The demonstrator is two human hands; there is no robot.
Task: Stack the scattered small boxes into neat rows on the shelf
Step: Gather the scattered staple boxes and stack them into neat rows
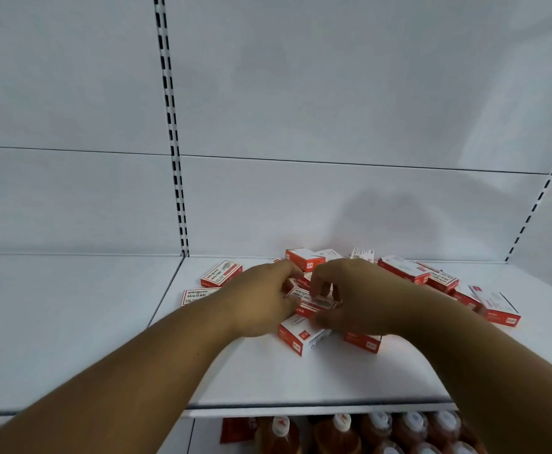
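**Both hands in the pile of boxes on the white shelf**

I am looking down at a white shelf (300,381) with a loose heap of small red-and-white boxes (399,271) scattered over its middle and right side. None of them sit in rows; they lie at odd angles, some flat, some on edge, several overlapping.

My left hand (261,299) reaches into the middle of the heap with its fingers curled at the edge of a flat box (304,303) that lies between my two hands. My right hand (356,299) comes in from the other side, its fingers bent down onto the same box. The grip of each hand looks closed on that box, though the picture is blurred just there and I cannot make out the fingertips clearly.

To the left of my left hand, two boxes (222,273) lie flat and apart from the heap, label side up. Just in front of my hands a box on its side (300,335) shows a red face, and another (363,342) sits beside it under my right wrist. More boxes trail off to the right, the far one (497,306) lying tilted.

Below the shelf edge I see the white caps of a row of bottles (343,430) with reddish-brown contents.
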